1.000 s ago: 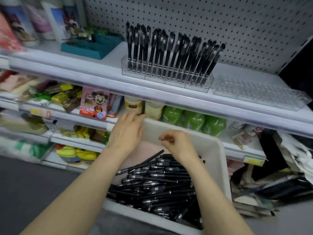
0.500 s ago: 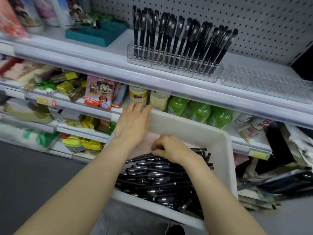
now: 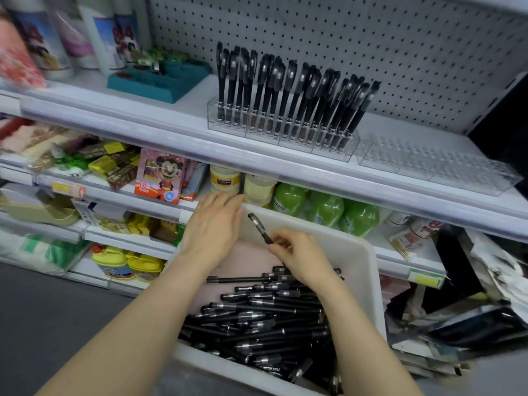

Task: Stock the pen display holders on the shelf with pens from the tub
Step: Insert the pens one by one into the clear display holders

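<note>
A white tub (image 3: 368, 270) holds a heap of black pens (image 3: 265, 318). My left hand (image 3: 213, 227) grips the tub's far left rim. My right hand (image 3: 300, 254) is above the heap, pinching one black pen (image 3: 259, 227) that points up and to the left. On the shelf above stands a clear pen holder (image 3: 281, 134) filled with upright black pens. To its right sits an empty clear pen holder (image 3: 434, 167).
A teal tray (image 3: 160, 81) and tall printed flasks (image 3: 37, 38) stand on the top shelf at left. Green bottles (image 3: 325, 208), jars and a pink toy box (image 3: 160, 175) fill the shelf below. Dark packets (image 3: 471, 324) are piled at lower right. A pegboard backs the shelf.
My right hand went down into the heap, closed on one pen and has lifted it clear. My left hand stayed on the tub's rim. The view moved closer.
</note>
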The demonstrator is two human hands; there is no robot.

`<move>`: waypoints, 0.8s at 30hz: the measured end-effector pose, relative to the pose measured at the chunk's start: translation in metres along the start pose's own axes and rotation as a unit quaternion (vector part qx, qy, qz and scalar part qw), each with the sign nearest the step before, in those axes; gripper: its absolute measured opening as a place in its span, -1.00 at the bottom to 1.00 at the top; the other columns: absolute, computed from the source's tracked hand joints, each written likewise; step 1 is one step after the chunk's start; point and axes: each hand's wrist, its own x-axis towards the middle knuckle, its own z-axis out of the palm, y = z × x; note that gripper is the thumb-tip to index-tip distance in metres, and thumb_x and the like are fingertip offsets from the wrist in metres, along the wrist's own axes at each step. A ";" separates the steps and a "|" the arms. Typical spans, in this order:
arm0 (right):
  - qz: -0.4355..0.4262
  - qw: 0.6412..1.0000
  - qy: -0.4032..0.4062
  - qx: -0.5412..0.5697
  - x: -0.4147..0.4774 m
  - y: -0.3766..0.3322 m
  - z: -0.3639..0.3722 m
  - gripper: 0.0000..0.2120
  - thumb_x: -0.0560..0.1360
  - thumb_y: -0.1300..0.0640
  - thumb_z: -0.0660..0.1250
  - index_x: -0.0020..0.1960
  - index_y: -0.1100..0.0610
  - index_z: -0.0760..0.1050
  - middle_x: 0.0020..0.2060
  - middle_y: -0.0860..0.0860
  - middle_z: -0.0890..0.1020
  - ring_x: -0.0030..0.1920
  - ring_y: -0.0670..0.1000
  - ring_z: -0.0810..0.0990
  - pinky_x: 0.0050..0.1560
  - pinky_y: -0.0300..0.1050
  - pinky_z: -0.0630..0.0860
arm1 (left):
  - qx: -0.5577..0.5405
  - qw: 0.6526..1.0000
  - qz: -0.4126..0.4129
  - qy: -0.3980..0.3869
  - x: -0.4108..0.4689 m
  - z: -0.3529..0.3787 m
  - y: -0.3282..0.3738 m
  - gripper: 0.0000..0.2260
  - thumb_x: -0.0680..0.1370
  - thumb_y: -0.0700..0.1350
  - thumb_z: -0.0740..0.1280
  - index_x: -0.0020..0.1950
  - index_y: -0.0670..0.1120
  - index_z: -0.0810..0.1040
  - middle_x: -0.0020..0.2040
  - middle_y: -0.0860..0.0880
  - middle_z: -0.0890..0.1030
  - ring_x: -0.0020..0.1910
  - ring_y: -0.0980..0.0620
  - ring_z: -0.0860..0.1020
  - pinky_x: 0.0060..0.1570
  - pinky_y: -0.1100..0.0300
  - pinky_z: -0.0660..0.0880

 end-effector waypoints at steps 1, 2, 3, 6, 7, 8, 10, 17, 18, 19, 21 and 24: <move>0.006 0.998 0.010 0.056 0.000 -0.002 -0.002 -0.84 0.51 0.15 0.39 0.08 -0.01 0.55 -0.17 -0.04 0.66 -0.17 -0.04 0.59 -0.09 -0.25 0.53 | -0.012 1.000 -0.006 0.004 0.000 -0.001 0.001 -0.66 0.66 -0.05 0.12 0.33 -0.10 0.54 0.25 -0.08 0.58 0.25 -0.10 0.48 0.31 -0.03 0.37; 0.010 0.993 0.019 0.117 0.000 -0.004 -0.005 -0.79 0.51 0.18 0.39 0.11 -0.01 0.52 -0.17 -0.01 0.67 -0.19 -0.02 0.61 -0.05 -0.16 0.57 | -0.018 1.000 -0.010 0.007 0.000 -0.002 0.001 -0.69 0.66 -0.05 0.15 0.33 -0.09 0.54 0.26 -0.07 0.58 0.26 -0.08 0.48 0.33 -0.02 0.36; 0.009 0.985 0.032 0.170 0.000 -0.007 -0.008 -0.77 0.52 0.20 0.39 0.13 0.00 0.49 -0.18 0.03 0.68 -0.21 0.00 0.61 -0.05 -0.08 0.59 | -0.018 1.000 -0.010 0.009 -0.001 -0.002 0.002 -0.71 0.65 -0.06 0.19 0.32 -0.08 0.55 0.25 -0.06 0.58 0.26 -0.07 0.49 0.33 0.00 0.35; -0.003 0.966 0.086 0.243 0.002 -0.018 -0.022 -0.81 0.52 0.30 0.36 0.08 0.12 0.45 -0.11 0.22 0.65 -0.21 0.11 0.60 -0.12 -0.02 0.61 | -0.025 1.000 -0.007 -0.010 0.000 -0.006 0.001 -0.72 0.60 -0.10 0.27 0.30 -0.06 0.56 0.25 -0.04 0.58 0.26 -0.05 0.49 0.31 0.03 0.35; -0.012 0.963 0.099 0.249 0.004 -0.022 -0.028 -0.85 0.52 0.32 0.35 0.05 0.16 0.46 -0.09 0.23 0.64 -0.20 0.10 0.60 -0.15 -0.09 0.61 | -0.032 0.999 -0.007 -0.026 0.002 -0.008 0.001 -0.70 0.59 -0.11 0.28 0.33 -0.04 0.54 0.28 -0.03 0.56 0.29 -0.03 0.47 0.33 0.05 0.33; -0.021 0.962 0.110 0.247 0.005 -0.028 -0.034 -0.88 0.53 0.32 0.35 0.03 0.18 0.49 -0.09 0.19 0.64 -0.19 0.08 0.60 -0.16 -0.15 0.60 | -0.039 0.998 -0.006 -0.043 0.004 -0.011 0.000 -0.68 0.60 -0.10 0.27 0.35 -0.02 0.51 0.31 0.00 0.53 0.31 -0.01 0.44 0.34 0.08 0.31; -0.039 0.963 0.123 0.238 0.011 -0.041 -0.048 -0.94 0.54 0.26 0.35 0.01 0.16 0.53 -0.13 0.06 0.66 -0.16 0.03 0.64 -0.12 -0.18 0.60 | -0.043 0.997 0.003 -0.062 0.014 -0.018 -0.001 -0.67 0.61 -0.09 0.25 0.38 0.02 0.49 0.34 0.05 0.50 0.32 0.02 0.43 0.30 0.11 0.34; -0.086 0.952 0.193 0.220 0.067 -0.100 -0.097 -0.93 0.56 0.17 0.34 -0.05 0.15 0.58 -0.20 0.07 0.66 -0.17 0.02 0.65 -0.17 -0.24 0.58 | -0.039 0.996 0.011 0.078 0.081 -0.074 -0.025 -0.71 0.53 -0.25 0.33 0.26 -0.11 0.57 0.20 -0.07 0.55 0.15 -0.12 0.51 0.10 -0.02 0.50; -0.095 0.948 0.209 0.220 0.078 -0.109 -0.102 -0.94 0.55 0.17 0.35 -0.07 0.15 0.58 -0.22 0.08 0.67 -0.20 0.00 0.66 -0.17 -0.23 0.59 | -0.027 0.996 0.007 0.086 0.092 -0.080 -0.031 -0.68 0.53 -0.27 0.33 0.28 -0.12 0.55 0.22 -0.09 0.54 0.17 -0.14 0.50 0.11 -0.05 0.50; -0.103 0.944 0.224 0.217 0.089 -0.118 -0.106 -0.94 0.55 0.17 0.36 -0.08 0.13 0.58 -0.25 0.06 0.67 -0.23 -0.01 0.66 -0.16 -0.18 0.61 | -0.016 0.996 0.003 0.087 0.101 -0.083 -0.037 -0.65 0.53 -0.29 0.32 0.32 -0.13 0.52 0.26 -0.10 0.52 0.20 -0.14 0.48 0.14 -0.06 0.48; -0.112 0.938 0.243 0.220 0.111 -0.134 -0.108 -0.94 0.55 0.16 0.36 -0.08 0.12 0.59 -0.26 0.05 0.68 -0.26 -0.02 0.68 -0.12 -0.13 0.64 | 0.004 0.996 0.002 0.084 0.117 -0.085 -0.050 -0.58 0.53 -0.32 0.30 0.39 -0.13 0.46 0.32 -0.11 0.48 0.26 -0.14 0.44 0.20 -0.05 0.45; -0.124 0.935 0.266 0.200 0.142 -0.156 -0.101 -0.91 0.55 0.13 0.37 -0.04 0.16 0.60 -0.25 0.03 0.69 -0.26 -0.07 0.68 -0.11 -0.16 0.64 | 0.015 0.997 0.006 0.079 0.129 -0.081 -0.063 -0.50 0.52 -0.35 0.30 0.45 -0.11 0.40 0.35 -0.08 0.45 0.29 -0.11 0.41 0.20 -0.02 0.46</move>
